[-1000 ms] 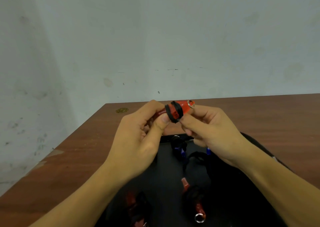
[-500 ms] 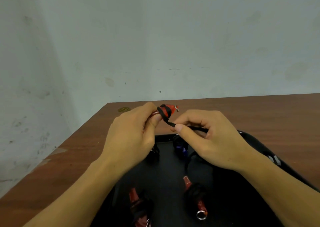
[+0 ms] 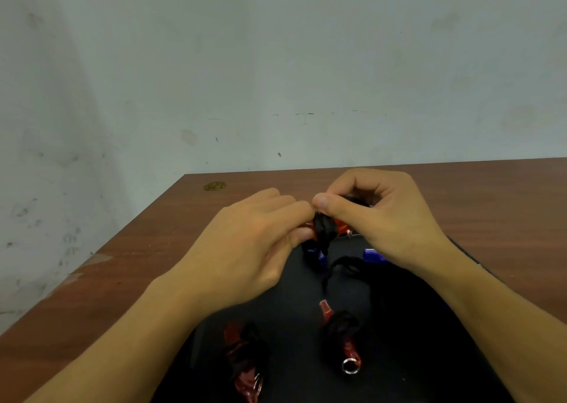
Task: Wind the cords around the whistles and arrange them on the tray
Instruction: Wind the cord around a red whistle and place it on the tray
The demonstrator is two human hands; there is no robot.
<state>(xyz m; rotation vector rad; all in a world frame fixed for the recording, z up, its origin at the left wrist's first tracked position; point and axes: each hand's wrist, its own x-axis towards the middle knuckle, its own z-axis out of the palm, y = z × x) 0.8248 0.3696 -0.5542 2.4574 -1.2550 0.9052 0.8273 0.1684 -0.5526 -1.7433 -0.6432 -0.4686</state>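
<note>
A red whistle (image 3: pixel 337 226) with black cord (image 3: pixel 323 232) wound round its middle is held above the far edge of the black tray (image 3: pixel 288 286). My left hand (image 3: pixel 245 249) pinches its left end. My right hand (image 3: pixel 377 218) pinches the cord over the whistle's top. On the tray lie two red whistles wrapped in black cord, one at the near left (image 3: pixel 242 359) and one at the near middle (image 3: pixel 340 335). A blue whistle (image 3: pixel 319 256) lies just under the held one, and another blue whistle (image 3: pixel 372 255) shows beside my right wrist with loose black cord (image 3: pixel 343 264).
The tray rests on a brown wooden table (image 3: pixel 153 249) that stands against a pale wall. A small gold mark (image 3: pixel 214 186) lies near the table's far left corner. The table's left edge runs diagonally toward me.
Both hands have dropped lower, toward the tray. My right hand has carried the cord up and over the whistle, and more cord is wound on it than before.
</note>
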